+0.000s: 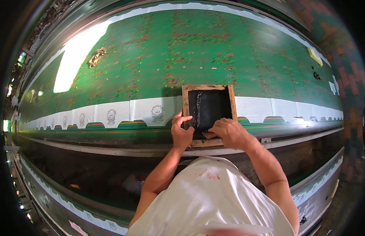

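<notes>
Right now, the right hand (229, 133) is closed around a small brown piece (209, 135), holding it at the near end inside a wooden frame (232, 103). The left hand (182, 131) has its thumb and a finger over the frame's left side, holding on to it; its other fingers are hard to see. The frame sits close to the near edge of the green worktop (253, 59), a bit right of the middle.

Inside the frame is a flat black screen (214, 104) with a wet-looking streak (198, 105) down its left part. I think the frame is stiff and fairly light. The screen is likely thin and maybe slippery, so the wood sides are the best place to hold.

White sheets (285, 107) lie in a row along the near edge, under and beside the frame. Some left of it have dark round pictures. They look thin and could slide if bumped.

On the near side, a pale rail (107, 150) and the shirt (208, 185) leave little room. The far side has much more room, with a crumpled rag (96, 57) far left and a yellowish block (314, 57) far right.
</notes>
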